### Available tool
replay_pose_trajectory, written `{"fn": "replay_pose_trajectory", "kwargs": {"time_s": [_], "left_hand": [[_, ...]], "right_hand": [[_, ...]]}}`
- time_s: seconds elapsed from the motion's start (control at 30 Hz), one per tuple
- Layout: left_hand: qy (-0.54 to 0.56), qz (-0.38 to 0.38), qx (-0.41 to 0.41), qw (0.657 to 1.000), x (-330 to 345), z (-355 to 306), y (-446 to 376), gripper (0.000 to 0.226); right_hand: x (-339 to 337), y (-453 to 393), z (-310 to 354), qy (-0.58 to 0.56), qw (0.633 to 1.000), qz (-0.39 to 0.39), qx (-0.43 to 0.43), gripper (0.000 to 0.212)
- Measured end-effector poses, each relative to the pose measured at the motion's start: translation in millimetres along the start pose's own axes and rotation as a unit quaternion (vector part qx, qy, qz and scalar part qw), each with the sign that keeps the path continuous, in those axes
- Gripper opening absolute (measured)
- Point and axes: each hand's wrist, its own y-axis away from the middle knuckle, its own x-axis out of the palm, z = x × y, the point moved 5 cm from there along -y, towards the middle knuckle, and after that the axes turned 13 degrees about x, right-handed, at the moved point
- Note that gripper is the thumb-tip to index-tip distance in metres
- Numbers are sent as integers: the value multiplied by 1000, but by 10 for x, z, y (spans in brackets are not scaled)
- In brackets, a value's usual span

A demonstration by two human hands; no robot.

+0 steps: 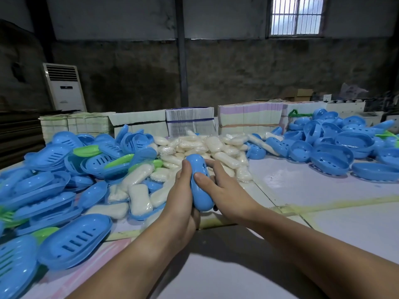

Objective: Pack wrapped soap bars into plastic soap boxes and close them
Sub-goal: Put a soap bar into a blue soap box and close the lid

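Blue soap box (pixel 199 182) sits gripped between left hand (pixel 183 190) and right hand (pixel 222 190) fingers (pixel 201 178).

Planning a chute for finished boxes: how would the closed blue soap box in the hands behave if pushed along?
The blue soap box looks rigid: the left hand and right hand squeeze it without visible denting. Its glossy shell probably slides easily. Its rounded ends and curved sides might let it rock or spin.

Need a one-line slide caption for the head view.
Both hands, left hand and right hand, grip a closed blue soap box above piles of wrapped soap bars.
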Motion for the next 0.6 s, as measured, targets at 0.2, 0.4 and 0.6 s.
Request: {"fn": "replay_pose_trajectory", "kwargs": {"time_s": [0.2,0.4,0.6], "left_hand": [[-6,45,-1,999,30,-37,-13,61],[-38,64,22,997,50,-113,-25,63],[-80,22,40,996,-171,-219,-156,58]], "right_hand": [[-34,12,24,53,999,-2,0,64],[-63,72,98,79,996,-15,-26,75],[-631,-152,-53,216,965,-140,49,79]]}}
